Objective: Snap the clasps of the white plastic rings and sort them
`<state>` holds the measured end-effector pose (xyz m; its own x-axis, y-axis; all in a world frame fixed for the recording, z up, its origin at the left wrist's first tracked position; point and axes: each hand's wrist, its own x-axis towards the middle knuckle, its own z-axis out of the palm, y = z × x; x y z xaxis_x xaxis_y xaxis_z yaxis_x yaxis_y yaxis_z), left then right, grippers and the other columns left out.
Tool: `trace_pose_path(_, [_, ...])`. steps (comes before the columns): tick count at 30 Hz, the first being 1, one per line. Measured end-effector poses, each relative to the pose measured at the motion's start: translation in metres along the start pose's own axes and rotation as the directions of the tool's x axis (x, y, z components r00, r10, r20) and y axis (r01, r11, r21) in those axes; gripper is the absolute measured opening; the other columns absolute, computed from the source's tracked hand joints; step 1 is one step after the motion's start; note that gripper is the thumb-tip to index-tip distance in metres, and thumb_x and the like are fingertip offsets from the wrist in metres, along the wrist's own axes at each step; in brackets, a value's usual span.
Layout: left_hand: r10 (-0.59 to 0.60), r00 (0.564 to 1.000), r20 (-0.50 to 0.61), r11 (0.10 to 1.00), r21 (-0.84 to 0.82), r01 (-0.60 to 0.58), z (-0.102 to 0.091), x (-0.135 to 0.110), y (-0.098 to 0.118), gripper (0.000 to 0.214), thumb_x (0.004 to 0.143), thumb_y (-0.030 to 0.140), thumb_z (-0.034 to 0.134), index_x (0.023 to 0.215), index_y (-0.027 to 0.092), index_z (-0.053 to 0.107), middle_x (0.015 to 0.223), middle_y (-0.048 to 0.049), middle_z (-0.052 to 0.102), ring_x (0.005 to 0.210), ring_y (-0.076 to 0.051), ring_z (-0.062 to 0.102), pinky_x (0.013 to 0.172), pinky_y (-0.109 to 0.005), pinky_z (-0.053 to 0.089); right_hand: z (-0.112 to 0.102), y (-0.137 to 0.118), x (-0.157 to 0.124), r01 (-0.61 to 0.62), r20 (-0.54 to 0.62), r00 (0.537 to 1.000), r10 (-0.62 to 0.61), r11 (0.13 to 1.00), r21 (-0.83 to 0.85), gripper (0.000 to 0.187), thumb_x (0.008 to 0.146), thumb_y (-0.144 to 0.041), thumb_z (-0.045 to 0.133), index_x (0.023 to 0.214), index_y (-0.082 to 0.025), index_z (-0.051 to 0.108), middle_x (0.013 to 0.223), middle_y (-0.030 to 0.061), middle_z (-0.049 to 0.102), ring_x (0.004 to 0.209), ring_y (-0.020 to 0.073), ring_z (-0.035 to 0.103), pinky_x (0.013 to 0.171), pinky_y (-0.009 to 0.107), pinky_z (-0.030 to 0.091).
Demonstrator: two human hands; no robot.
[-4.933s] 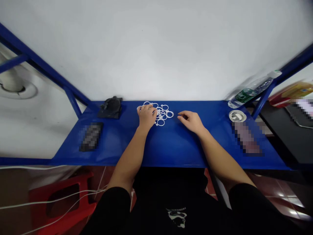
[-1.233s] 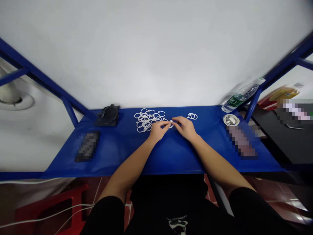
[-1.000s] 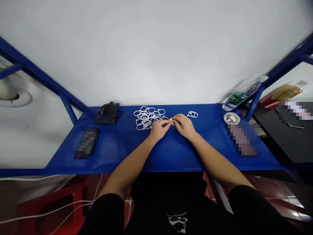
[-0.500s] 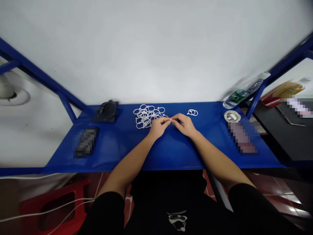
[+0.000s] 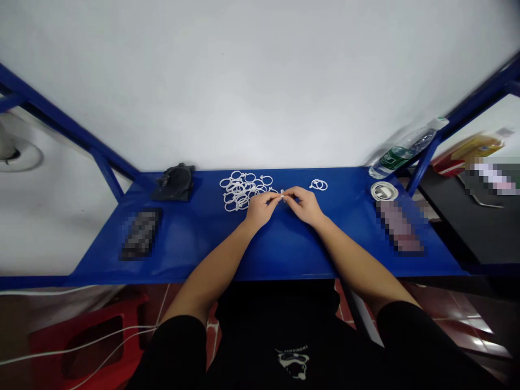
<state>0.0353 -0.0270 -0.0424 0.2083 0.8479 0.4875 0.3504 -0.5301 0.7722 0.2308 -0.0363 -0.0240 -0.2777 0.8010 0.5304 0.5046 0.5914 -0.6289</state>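
My left hand (image 5: 260,209) and my right hand (image 5: 304,206) meet above the blue table (image 5: 284,254), fingertips pinched together. Between them is a white plastic ring (image 5: 282,195), mostly hidden by the fingers, so its exact shape does not show. A pile of similar white rings (image 5: 238,188), thin and each with a small knob, lies just left of and behind my left hand. Two more white rings (image 5: 319,185) overlap on the table beyond my right hand.
A crumpled black bag (image 5: 174,183) and a blurred dark object (image 5: 141,233) lie at left. On the right are a water bottle (image 5: 400,154) leaning on the frame, a coiled white cable (image 5: 384,192) and a blurred pinkish object (image 5: 400,226). A white wall (image 5: 260,97) rises behind.
Both hands stay pinched together in nearly the same place, and the small white part between the fingertips shows slightly more. The whole view has shifted a little; the pile and the two rings look unchanged.
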Motion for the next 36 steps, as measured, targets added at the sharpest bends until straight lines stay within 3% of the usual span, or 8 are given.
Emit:
trace_pose_path(5, [0.136, 0.991, 0.014, 0.966, 0.22, -0.136, 0.0, 0.002, 0.0, 0.011, 0.096, 0.024, 0.068, 0.099, 0.024, 0.078, 0.097, -0.0032, 0.08, 0.092, -0.02, 0.073, 0.091, -0.038, 0.056, -0.003, 0.002, 0.001, 0.02, 0.046, 0.999, -0.016, 0.996, -0.092, 0.024, 0.104, -0.032, 0.054, 0.112, -0.023, 0.074, 0.107, 0.0076, 0.078, 0.098, 0.0214, 0.072, 0.089, 0.035, 0.056])
trace_pose_path(9, [0.097, 0.987, 0.131, 0.884, 0.444, -0.146, -0.003, 0.003, 0.0, 0.017, 0.092, 0.032, 0.074, 0.107, 0.025, 0.078, 0.125, -0.0075, 0.074, 0.121, -0.028, 0.064, 0.11, -0.049, 0.047, -0.019, 0.005, 0.007, -0.087, 0.076, 0.99, 0.12, 0.935, -0.345, 0.027, 0.103, -0.03, 0.052, 0.114, -0.022, 0.075, 0.111, 0.0101, 0.077, 0.102, 0.0238, 0.071, 0.091, 0.035, 0.054])
trace_pose_path(13, [-0.033, 0.972, 0.233, 0.802, 0.587, -0.114, -0.004, 0.0, 0.0, 0.026, 0.092, 0.037, 0.075, 0.116, 0.028, 0.077, 0.142, -0.0083, 0.066, 0.14, -0.035, 0.05, 0.123, -0.064, 0.026, -0.032, 0.007, 0.011, -0.258, 0.162, 0.886, 0.434, 0.753, -0.605, 0.023, 0.094, -0.025, 0.058, 0.105, -0.022, 0.077, 0.104, 0.0092, 0.077, 0.092, 0.0238, 0.07, 0.08, 0.031, 0.052])
trace_pose_path(17, [0.006, 0.957, 0.291, 0.84, 0.518, -0.163, -0.005, 0.0, -0.002, 0.021, 0.096, 0.032, 0.069, 0.116, 0.029, 0.077, 0.126, -0.0055, 0.074, 0.127, -0.03, 0.059, 0.127, -0.065, 0.014, -0.039, 0.017, 0.011, -0.352, 0.145, 0.793, 0.592, 0.639, -0.683, 0.018, 0.088, -0.023, 0.063, 0.097, -0.023, 0.078, 0.095, 0.0093, 0.077, 0.086, 0.0254, 0.07, 0.073, 0.032, 0.05])
trace_pose_path(25, [0.086, 0.939, 0.332, 0.9, 0.378, -0.216, -0.006, 0.003, -0.009, 0.023, 0.093, 0.014, 0.065, 0.104, 0.029, 0.079, 0.105, -0.0042, 0.079, 0.109, -0.025, 0.067, 0.125, -0.059, 0.023, -0.047, 0.037, 0.008, -0.354, -0.096, 0.927, 0.362, 0.765, -0.537, 0.025, 0.093, -0.024, 0.064, 0.114, -0.021, 0.076, 0.108, 0.0123, 0.073, 0.092, 0.0268, 0.068, 0.078, 0.036, 0.053])
trace_pose_path(28, [0.119, 0.93, 0.349, 0.906, 0.344, -0.245, -0.005, 0.002, -0.006, 0.025, 0.096, 0.013, 0.06, 0.101, 0.029, 0.079, 0.1, -0.0031, 0.079, 0.106, -0.024, 0.068, 0.125, -0.057, 0.023, -0.031, 0.029, 0.006, -0.225, 0.057, 0.958, 0.282, 0.859, -0.46, 0.025, 0.096, -0.028, 0.064, 0.118, -0.022, 0.074, 0.107, 0.0096, 0.074, 0.095, 0.0256, 0.068, 0.081, 0.035, 0.055])
trace_pose_path(32, [0.13, 0.956, 0.264, 0.896, 0.381, -0.227, -0.003, 0.002, -0.002, 0.018, 0.098, 0.024, 0.063, 0.106, 0.029, 0.078, 0.105, -0.0048, 0.078, 0.108, -0.025, 0.066, 0.126, -0.056, 0.022, -0.01, 0.02, 0.002, -0.085, 0.278, 0.93, 0.238, 0.879, -0.469, 0.04, 0.096, -0.017, 0.059, 0.135, -0.022, 0.068, 0.123, 0.0108, 0.07, 0.1, 0.0233, 0.07, 0.082, 0.031, 0.055])
trace_pose_path(36, [0.09, 0.982, 0.167, 0.889, 0.431, -0.155, -0.004, 0.002, -0.004, 0.016, 0.091, 0.032, 0.074, 0.106, 0.028, 0.078, 0.111, -0.007, 0.076, 0.115, -0.03, 0.063, 0.126, -0.059, 0.018, -0.005, 0.018, 0.001, -0.049, 0.335, 0.911, 0.24, 0.87, -0.49, 0.045, 0.097, -0.015, 0.057, 0.14, -0.023, 0.066, 0.124, 0.0108, 0.067, 0.097, 0.0226, 0.071, 0.079, 0.03, 0.054])
